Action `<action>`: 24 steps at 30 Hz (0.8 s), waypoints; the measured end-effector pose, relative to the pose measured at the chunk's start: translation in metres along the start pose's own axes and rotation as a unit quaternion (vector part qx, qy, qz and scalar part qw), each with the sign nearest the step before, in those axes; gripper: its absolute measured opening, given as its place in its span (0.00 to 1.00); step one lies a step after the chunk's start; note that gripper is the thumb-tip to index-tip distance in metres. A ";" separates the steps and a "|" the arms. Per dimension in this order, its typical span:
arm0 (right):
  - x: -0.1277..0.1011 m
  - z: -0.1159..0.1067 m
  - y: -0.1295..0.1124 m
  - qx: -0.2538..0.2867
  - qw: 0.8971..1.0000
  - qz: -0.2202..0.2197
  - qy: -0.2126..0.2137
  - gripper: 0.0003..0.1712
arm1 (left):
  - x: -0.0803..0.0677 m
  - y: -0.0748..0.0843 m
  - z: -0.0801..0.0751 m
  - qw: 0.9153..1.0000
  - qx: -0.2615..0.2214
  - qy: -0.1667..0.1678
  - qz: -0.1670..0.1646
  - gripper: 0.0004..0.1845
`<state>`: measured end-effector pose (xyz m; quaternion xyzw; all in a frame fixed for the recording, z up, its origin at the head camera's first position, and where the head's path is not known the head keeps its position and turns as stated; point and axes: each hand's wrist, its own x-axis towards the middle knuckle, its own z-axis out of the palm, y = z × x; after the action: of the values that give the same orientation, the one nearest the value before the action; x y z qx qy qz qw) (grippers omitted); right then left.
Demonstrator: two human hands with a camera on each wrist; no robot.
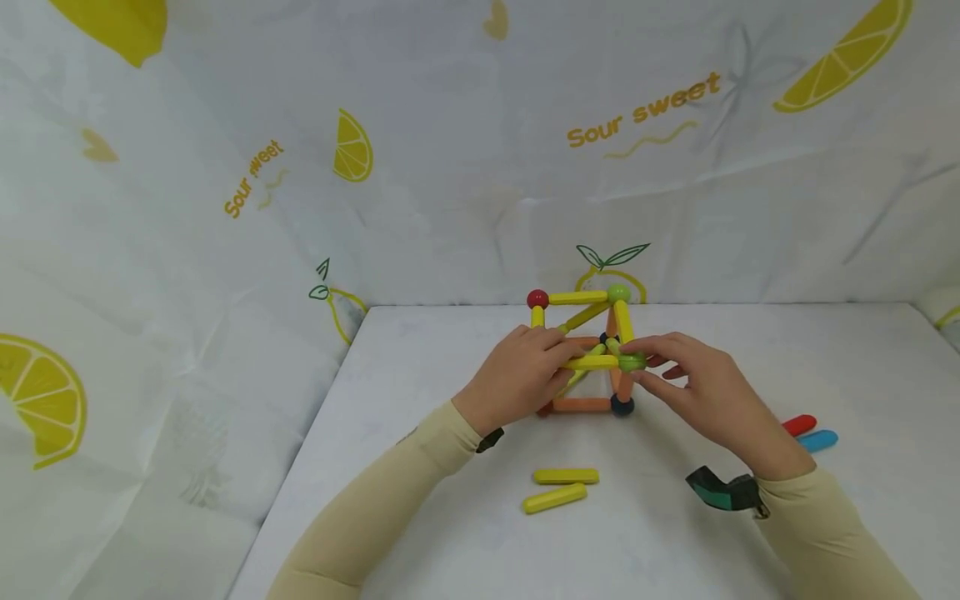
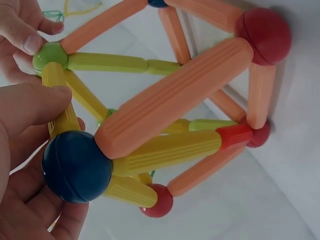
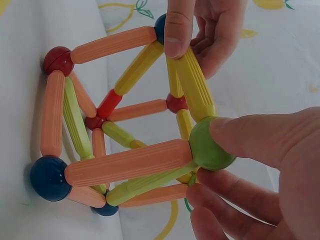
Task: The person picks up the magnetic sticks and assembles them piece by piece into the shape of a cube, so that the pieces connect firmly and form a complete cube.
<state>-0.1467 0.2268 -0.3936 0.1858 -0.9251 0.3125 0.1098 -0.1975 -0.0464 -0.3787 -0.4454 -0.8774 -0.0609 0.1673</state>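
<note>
A cube-like frame of rods and balls stands on the white table, with orange rods (image 1: 583,405) rising from its base. My left hand (image 1: 521,367) pinches a yellow rod (image 3: 196,82) along the top near edge, close to a dark blue ball (image 2: 75,165) at that rod's left end. With thumb and fingers, my right hand (image 1: 697,383) holds the green ball (image 3: 212,144) at the rod's other end. Rod and green ball touch. Yellow and light green diagonal rods cross the frame's sides, one with a short red piece (image 2: 235,137). The left fingers hide part of the frame in the head view.
Two loose yellow rods (image 1: 566,476) lie in front of the frame. Right of my right wrist are a red rod (image 1: 799,425) and a blue rod (image 1: 819,440). A lemon-print cloth (image 1: 450,208) hangs behind the table (image 1: 420,350).
</note>
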 end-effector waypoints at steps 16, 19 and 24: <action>-0.037 -0.026 0.050 -0.071 0.996 0.057 -0.010 0.25 | -0.058 0.024 0.004 0.990 -0.080 -0.116 0.008 0.13; -0.062 -0.037 0.080 -0.100 0.987 0.112 -0.061 0.21 | -0.072 0.028 0.021 0.969 -0.112 -0.220 -0.022 0.14; -0.093 -0.050 0.116 -0.138 0.963 0.198 -0.122 0.18 | -0.081 0.031 0.041 0.958 -0.139 -0.247 -0.037 0.12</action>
<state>-0.1059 0.3692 -0.4465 0.0183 -0.9840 0.1719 -0.0438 -0.1384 -0.0789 -0.4467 -0.4328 -0.8901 -0.0768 -0.1208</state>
